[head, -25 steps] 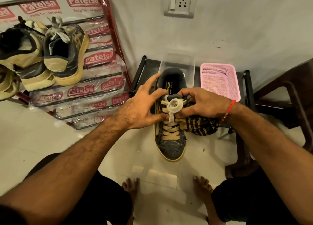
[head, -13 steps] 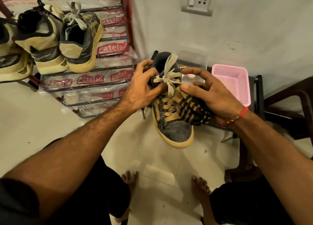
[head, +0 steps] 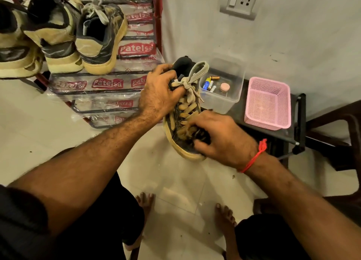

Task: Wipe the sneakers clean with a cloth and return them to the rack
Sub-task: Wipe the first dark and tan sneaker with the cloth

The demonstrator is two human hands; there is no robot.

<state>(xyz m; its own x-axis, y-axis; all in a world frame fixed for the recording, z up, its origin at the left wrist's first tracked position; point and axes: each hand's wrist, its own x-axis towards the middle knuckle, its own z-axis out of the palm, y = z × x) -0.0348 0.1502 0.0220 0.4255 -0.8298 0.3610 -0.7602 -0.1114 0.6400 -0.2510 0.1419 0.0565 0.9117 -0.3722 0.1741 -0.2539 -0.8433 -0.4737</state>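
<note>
A dark denim sneaker (head: 176,142) with tan laces and a yellowish sole hangs in the air in front of me, toe toward me. My left hand (head: 156,95) grips it at the collar beside the tied bow. My right hand (head: 220,140) holds a dark striped cloth (head: 201,135) and presses it onto the toe area; most of the cloth is hidden under the fingers. Three other sneakers (head: 99,38) stand on the metal shoe rack (head: 109,83) at the upper left.
A clear plastic box (head: 224,97) with batteries and a pink mesh basket (head: 267,103) sit on a low black stand (head: 298,123) against the wall. A dark chair (head: 343,126) is at the right. My bare feet rest on the tiled floor below.
My right hand slid with the cloth from the sneaker's side beside the laces down to its toe. The sneaker shifted slightly right, uncovering the clear box behind it.
</note>
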